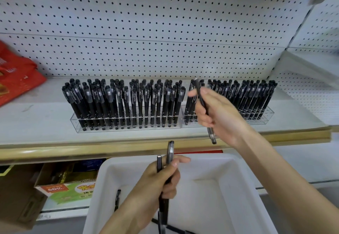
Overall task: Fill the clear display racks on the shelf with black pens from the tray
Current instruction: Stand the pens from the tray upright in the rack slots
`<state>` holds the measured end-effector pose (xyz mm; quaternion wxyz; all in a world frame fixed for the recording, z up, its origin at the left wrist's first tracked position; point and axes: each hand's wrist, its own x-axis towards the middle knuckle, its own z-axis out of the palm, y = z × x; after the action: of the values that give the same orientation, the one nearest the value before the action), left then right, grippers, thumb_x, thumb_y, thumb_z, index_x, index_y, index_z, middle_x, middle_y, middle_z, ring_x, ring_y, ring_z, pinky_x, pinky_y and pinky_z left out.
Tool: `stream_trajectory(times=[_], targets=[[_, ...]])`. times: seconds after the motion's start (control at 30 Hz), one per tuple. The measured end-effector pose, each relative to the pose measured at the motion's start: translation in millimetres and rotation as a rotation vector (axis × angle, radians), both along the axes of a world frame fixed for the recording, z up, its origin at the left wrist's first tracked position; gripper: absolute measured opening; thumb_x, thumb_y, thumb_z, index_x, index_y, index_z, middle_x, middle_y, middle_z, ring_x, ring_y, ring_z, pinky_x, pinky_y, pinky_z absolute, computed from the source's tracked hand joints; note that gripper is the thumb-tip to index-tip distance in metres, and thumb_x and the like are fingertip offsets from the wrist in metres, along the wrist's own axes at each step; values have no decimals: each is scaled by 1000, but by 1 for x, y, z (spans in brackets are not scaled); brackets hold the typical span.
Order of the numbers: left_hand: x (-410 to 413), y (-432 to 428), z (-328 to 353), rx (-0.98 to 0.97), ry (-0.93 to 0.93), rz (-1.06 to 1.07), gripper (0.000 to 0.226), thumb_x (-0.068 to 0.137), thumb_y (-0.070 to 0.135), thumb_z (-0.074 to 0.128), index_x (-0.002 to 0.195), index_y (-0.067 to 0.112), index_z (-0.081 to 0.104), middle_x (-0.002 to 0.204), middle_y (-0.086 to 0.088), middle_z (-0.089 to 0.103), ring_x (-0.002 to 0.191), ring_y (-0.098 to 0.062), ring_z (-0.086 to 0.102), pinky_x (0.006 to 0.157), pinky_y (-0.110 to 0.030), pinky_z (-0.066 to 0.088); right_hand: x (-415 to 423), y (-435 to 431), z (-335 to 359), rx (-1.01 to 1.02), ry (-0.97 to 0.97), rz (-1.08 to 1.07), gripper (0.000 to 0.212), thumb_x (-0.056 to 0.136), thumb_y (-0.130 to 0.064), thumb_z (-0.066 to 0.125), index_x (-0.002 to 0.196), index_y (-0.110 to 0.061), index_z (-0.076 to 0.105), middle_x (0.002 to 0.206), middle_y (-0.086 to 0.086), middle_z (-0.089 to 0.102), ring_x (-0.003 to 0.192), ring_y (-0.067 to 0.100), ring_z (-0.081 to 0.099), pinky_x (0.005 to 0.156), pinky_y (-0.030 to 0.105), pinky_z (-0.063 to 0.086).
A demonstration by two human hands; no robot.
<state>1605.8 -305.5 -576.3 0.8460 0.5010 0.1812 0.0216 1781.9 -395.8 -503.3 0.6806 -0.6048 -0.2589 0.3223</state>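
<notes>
Though illegible, white print (141, 94) on racked pens (110, 105); one pen (198, 88) in right hand (222, 118), pair (170, 151) in left hand (152, 178).

left grip (161, 176) and right grip (218, 116) are bare, with short, plain, rounded nails; left forearm (128, 213) and right forearm (286, 169) bare too.

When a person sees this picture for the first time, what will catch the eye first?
First, the dense rows of black pens standing in two clear racks on the shelf. Next, the right hand holds one pen in front of them, and the left hand grips two pens above the white tray. A red bag lies at the shelf's left end.
</notes>
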Motion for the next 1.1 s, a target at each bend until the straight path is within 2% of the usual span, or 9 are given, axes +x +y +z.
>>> stream_trajectory(times=[0.13,0.33,0.47,0.57,0.63,0.7,0.77,0.97,1.1], targets=[[2,10,9,79,-32,189,29,91,25,50,105,9,70,56,1,34,43,-8,19,40,-16,20,-7,-12,-11,-258,35,264,33,97,-22,45,112,-5,67,67,-1,50,52,9,38,45,18,29],[4,19,15,138,-64,278,30,100,17,42,107,11,70,55,3,41,41,-7,21,39,-15,23,-12,-22,-17,-385,-56,430,25,90,-15,55,105,-5,71,74,1,57,62,6,52,60,17,42],[2,17,18,131,-71,256,35,98,20,44,73,9,66,51,2,42,41,-7,19,39,-14,22,-18,-17,-17,-441,-222,419,18,92,-11,59,104,-10,73,70,-2,59,60,7,52,55,18,43],[2,15,17,174,-71,226,39,94,28,48,70,-2,57,43,2,31,40,-9,17,40,-15,22,-23,-12,-17,-460,-324,418,14,91,-15,62,98,-19,74,68,-3,60,57,8,52,51,20,41],[1,16,15,204,-83,217,38,91,29,50,80,-4,65,43,-4,40,37,-9,17,39,-15,23,-24,-10,-18,-464,-361,425,14,90,-15,65,92,-25,74,66,-4,61,56,9,52,50,20,41],[1,17,15,239,-100,215,27,90,25,53,92,7,73,65,-26,59,35,-8,20,38,-16,23,-26,-9,-20,-480,-393,435,15,88,-12,67,88,-25,74,65,-4,62,55,8,53,50,19,42],[1,18,12,286,-92,235,20,92,15,56,95,12,75,79,-35,61,33,-8,23,37,-17,24,-27,-8,-22,-500,-411,436,14,87,-9,67,86,-21,75,66,-2,63,55,6,54,51,18,44],[0,23,5,264,-51,336,18,92,7,55,102,3,70,68,-11,71,33,-8,20,36,-17,23,-15,-16,-15,-544,-342,359,4,82,-10,72,84,-7,75,70,5,70,58,8,60,55,18,51],[-3,23,5,254,-55,324,20,93,2,53,106,-1,68,40,7,50,34,-7,17,37,-16,21,-1,-27,-7,-459,-144,190,19,64,-18,77,79,-7,75,72,9,70,60,10,62,57,17,52]])
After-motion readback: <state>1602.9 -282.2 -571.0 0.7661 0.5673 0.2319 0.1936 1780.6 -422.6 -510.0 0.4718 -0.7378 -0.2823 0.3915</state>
